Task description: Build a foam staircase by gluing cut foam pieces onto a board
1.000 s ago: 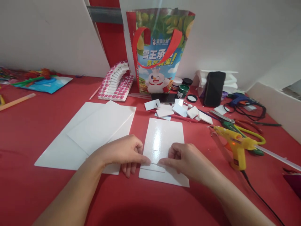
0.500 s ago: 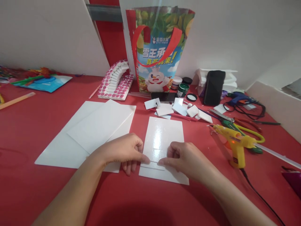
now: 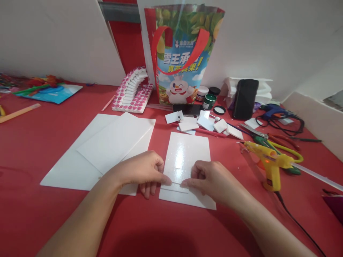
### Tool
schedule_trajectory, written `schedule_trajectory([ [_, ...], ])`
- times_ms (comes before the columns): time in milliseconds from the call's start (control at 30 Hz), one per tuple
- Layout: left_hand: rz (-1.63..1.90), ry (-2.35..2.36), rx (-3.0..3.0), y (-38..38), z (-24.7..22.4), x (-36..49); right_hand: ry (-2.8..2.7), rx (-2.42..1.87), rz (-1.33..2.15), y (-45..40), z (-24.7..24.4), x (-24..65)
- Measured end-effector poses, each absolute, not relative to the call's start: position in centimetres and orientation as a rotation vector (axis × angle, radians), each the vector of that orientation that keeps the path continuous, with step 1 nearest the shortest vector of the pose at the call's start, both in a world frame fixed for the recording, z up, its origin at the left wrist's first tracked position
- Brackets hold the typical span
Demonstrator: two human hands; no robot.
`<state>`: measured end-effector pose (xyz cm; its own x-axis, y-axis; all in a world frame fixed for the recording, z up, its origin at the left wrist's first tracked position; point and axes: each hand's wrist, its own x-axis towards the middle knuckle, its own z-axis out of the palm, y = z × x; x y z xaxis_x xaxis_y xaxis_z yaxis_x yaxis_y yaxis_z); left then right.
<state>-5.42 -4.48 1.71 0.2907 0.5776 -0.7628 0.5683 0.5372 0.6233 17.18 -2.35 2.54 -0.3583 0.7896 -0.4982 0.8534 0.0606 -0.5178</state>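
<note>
A white rectangular board [image 3: 187,150] lies flat on the red table, light glaring off its middle. Across its lower part rests a thin white strip [image 3: 174,187]. My left hand [image 3: 146,171] has its thumb and curled fingers at the strip's left end, with the other fingers down on the table beside the board. At the strip's right end, the thumb and bent fingers of my right hand [image 3: 209,177] close in over the board. Both hands pinch or press the strip, and their fingertips are partly hidden.
Larger white sheets [image 3: 69,157] lie at the left. A yellow glue gun [image 3: 272,167] with its cord is on the right. Small white pieces [image 3: 188,124], paint jars [image 3: 209,101], a printed bag [image 3: 182,60], a pink-dotted model [image 3: 132,94] and a black phone [image 3: 245,99] stand behind.
</note>
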Motion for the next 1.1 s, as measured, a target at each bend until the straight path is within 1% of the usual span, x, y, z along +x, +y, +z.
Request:
schedule_trajectory([
  [433, 0.009, 1.353, 1.099, -4.42, 1.80, -5.36, 2.235, 1.737, -1.193, -2.32, 2.60, 17.19],
  [600, 0.013, 1.321, 1.128, -4.39, 1.81, -5.59, 2.171, 1.729, -1.408, -2.02, 2.04, 17.82],
  [667, 0.020, 1.312, 1.128, -4.36, 1.81, -5.64, 2.154, 1.733, -1.442, -1.94, 1.86, 17.99],
  [833, 0.014, 1.308, 1.135, -4.39, 1.69, -5.65, 2.208, 1.750, -1.295, -2.11, 2.00, 17.71],
  [1100, 0.015, 1.331, 1.120, -4.46, 1.34, -5.68, 2.243, 1.742, -1.177, -2.27, 2.41, 17.16],
])
